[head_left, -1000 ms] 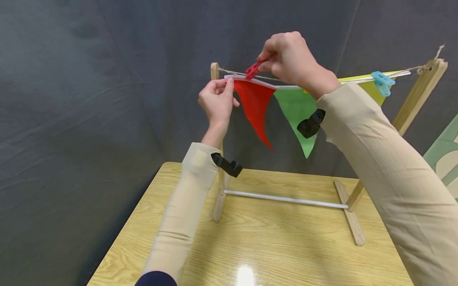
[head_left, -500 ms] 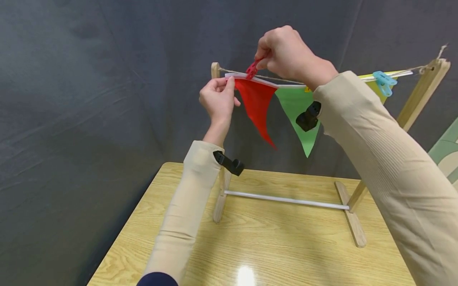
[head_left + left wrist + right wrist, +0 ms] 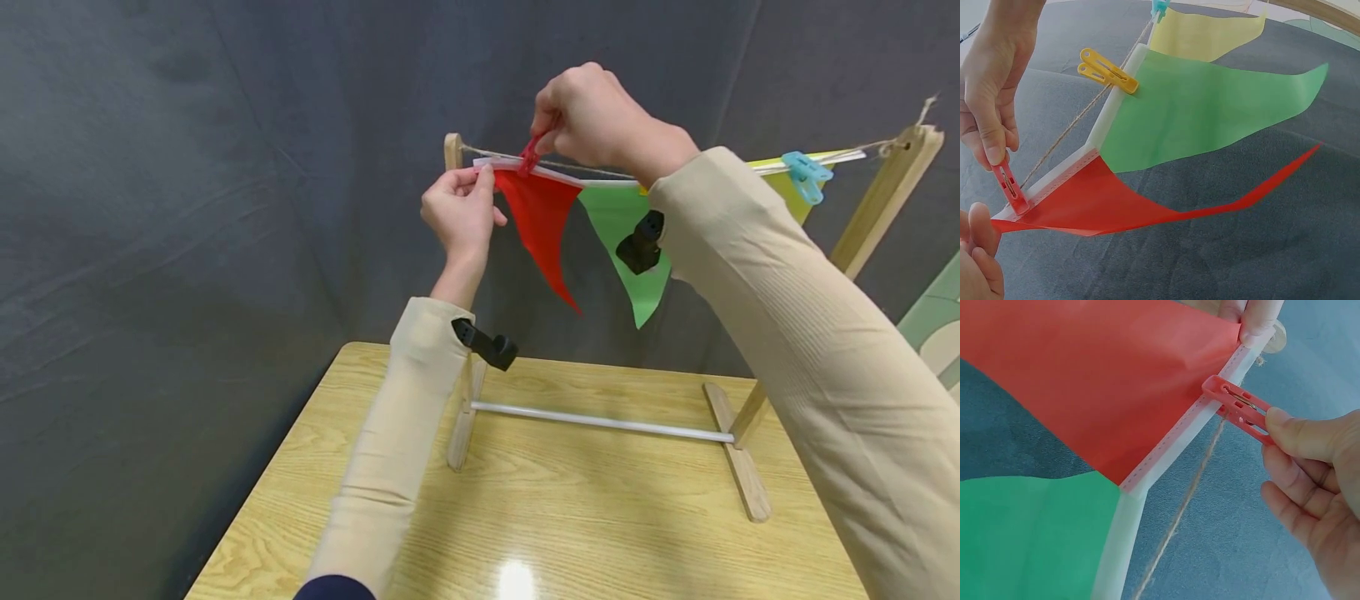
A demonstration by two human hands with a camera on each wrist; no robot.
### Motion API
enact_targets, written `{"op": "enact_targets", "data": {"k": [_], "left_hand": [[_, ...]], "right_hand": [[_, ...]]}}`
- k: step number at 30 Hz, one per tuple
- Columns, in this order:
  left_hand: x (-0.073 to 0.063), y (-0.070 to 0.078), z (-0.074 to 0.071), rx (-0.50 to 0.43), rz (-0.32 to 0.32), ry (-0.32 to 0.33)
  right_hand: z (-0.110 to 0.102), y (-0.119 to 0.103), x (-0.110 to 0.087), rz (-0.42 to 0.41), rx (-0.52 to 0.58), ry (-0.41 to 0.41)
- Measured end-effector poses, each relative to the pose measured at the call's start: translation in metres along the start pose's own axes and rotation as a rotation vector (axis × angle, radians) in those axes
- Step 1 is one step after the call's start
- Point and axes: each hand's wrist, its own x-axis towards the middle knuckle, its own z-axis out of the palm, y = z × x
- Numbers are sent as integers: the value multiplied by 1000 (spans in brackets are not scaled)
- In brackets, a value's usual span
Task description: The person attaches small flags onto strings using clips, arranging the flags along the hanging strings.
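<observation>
A string of pennants hangs along a twine line (image 3: pixel 592 169) on a wooden rack (image 3: pixel 877 200): a red flag (image 3: pixel 542 227), a green flag (image 3: pixel 622 225) and a yellow flag (image 3: pixel 1204 34). My right hand (image 3: pixel 592 117) pinches a red clothespin (image 3: pixel 1238 407) whose jaws sit over the twine and the white band of the red flag. My left hand (image 3: pixel 459 204) pinches the left end of that white band (image 3: pixel 1254 328). A yellow clothespin (image 3: pixel 1107 70) clips the green flag's band to the twine.
A blue clothespin (image 3: pixel 806 173) holds the yellow flag near the rack's right post. The rack's feet and white crossbar (image 3: pixel 600 422) stand on the wooden table (image 3: pixel 570 517). A dark cloth backdrop (image 3: pixel 187 208) hangs behind and to the left.
My right hand has brought the red clothespin down and left onto the band of the red flag. My left hand has stayed at the band's end.
</observation>
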Motion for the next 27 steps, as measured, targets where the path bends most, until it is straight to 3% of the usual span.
{"op": "enact_targets", "data": {"k": [18, 27], "left_hand": [[-1, -5, 2, -39, -76, 8], [-3, -6, 3, -45, -74, 0]], "right_hand": [[6, 4, 1, 11, 27, -42], [7, 4, 1, 26, 42, -73]]}}
